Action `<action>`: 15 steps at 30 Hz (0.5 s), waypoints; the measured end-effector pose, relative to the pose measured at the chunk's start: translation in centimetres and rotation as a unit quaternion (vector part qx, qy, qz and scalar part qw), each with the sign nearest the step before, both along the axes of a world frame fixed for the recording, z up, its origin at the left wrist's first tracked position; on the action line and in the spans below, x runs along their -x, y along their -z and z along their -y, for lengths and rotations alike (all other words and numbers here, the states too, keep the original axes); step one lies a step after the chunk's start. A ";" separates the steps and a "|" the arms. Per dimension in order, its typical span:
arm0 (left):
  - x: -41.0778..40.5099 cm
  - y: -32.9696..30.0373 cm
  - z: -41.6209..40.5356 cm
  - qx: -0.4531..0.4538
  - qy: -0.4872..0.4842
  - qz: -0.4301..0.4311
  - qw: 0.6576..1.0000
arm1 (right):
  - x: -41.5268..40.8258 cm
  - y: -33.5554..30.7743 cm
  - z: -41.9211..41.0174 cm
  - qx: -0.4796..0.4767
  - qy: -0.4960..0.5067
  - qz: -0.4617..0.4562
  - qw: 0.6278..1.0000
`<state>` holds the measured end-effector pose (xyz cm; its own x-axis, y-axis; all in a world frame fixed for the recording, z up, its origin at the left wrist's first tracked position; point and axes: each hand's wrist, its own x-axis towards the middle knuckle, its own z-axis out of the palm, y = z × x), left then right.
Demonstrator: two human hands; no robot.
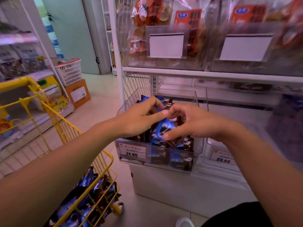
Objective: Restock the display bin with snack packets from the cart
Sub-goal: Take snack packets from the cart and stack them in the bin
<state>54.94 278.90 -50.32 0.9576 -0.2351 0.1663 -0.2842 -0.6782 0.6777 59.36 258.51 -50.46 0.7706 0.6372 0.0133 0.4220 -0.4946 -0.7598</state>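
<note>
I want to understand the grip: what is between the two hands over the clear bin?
In the head view, a blue snack packet lies between the left hand and the right hand, above the clear bin of similar packets.

Clear plastic bin (200, 102), glossy packets (164, 126) (foil-like), painted-metal cart (54, 112).

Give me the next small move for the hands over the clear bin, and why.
Probably release the packets and pull both hands back toward the yellow cart. The left hand and right hand are together over the clear display bin, gripping blue packets just above the pile already inside. The cart packets remain to be moved.
</note>
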 end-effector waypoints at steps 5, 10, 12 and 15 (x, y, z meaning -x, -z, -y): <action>0.7 0.1 -2.5 -0.193 0.021 0.054 0.980 | 0.6 2.3 -3.6 0.082 -0.012 0.158 0.984; 0.9 1.1 -3.5 -0.208 0.009 0.053 0.977 | 0.0 2.6 -4.0 0.088 -0.037 0.167 0.981; 0.9 1.5 -3.3 -0.233 0.016 0.052 0.971 | -0.5 2.3 -3.3 0.098 -0.025 0.183 0.978; 0.8 2.3 -3.0 -0.264 0.029 0.035 0.964 | -0.9 2.7 -3.1 0.113 -0.030 0.165 0.979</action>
<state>54.11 281.85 -52.58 0.9309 -0.3579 0.0727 -0.3649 -0.9044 0.2210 60.30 261.62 -53.18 0.7092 0.6965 0.1089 0.6595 -0.6009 -0.4515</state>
